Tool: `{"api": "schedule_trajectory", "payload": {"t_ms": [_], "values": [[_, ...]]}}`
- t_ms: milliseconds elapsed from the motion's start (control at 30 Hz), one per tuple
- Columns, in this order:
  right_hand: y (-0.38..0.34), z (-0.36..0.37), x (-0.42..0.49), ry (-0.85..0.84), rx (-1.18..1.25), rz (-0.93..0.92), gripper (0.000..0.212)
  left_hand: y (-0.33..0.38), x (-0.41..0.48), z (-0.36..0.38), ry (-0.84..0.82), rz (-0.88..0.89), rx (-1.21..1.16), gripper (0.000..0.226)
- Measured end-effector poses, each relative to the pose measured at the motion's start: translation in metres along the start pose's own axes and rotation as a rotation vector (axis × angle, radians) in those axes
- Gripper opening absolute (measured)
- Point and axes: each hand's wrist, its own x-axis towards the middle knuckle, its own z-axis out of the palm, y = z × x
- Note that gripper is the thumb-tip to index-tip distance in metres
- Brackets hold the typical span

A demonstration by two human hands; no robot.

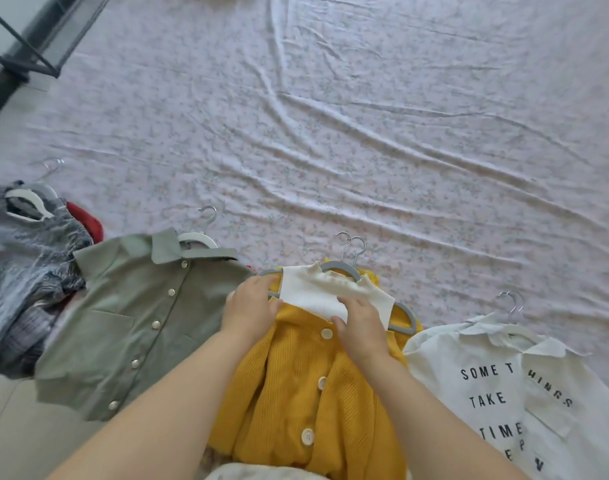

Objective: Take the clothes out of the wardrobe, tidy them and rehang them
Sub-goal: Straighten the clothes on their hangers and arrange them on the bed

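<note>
While both hands are working at the neck of the yellow cardigan (306, 393), four lots of clothing are lying in a row along the near edge of the bed (400, 133). The left hand (252, 303) is curling round the left arm of the grey hanger (408, 315). The right hand (360, 322) is pinching the lower edge of the cream top (316, 289), which is lying over the cardigan's collar at 6 o'clock. Two hooks are showing above this pair, and three buttons are showing down the cardigan's front. At 8 o'clock a green shirt (123, 323) with five buttons is lying on a white hanger (199, 239). At 9 o'clock a grey garment (26, 254) is lying on a second white hanger (26, 199). At 4 o'clock a printed shirt (486, 393) is showing two hooks.
</note>
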Motion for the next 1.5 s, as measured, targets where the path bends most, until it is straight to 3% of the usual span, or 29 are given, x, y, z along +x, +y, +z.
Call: {"api": "schedule_trajectory", "payload": {"t_ms": [400, 1000, 1233, 1500], "values": [[-0.115, 0.033, -0.064, -0.067, -0.185, -0.199, 0.046, -0.119, -0.099, -0.076, 0.07, -0.113, 0.081, 0.044], [-0.413, 0.253, -0.177, -0.181, -0.422, -0.447, 0.045, -0.48, -0.264, -0.201, 0.238, -0.383, 0.01, 0.042], [-0.496, 0.296, -0.166, -0.188, -0.462, -0.542, 0.045, -0.547, -0.263, -0.228, 0.259, -0.426, -0.01, 0.043], [-0.568, 0.334, -0.094, -0.231, -0.43, -0.51, 0.043, -0.614, -0.191, -0.285, 0.24, -0.412, 0.029, 0.042]]}}
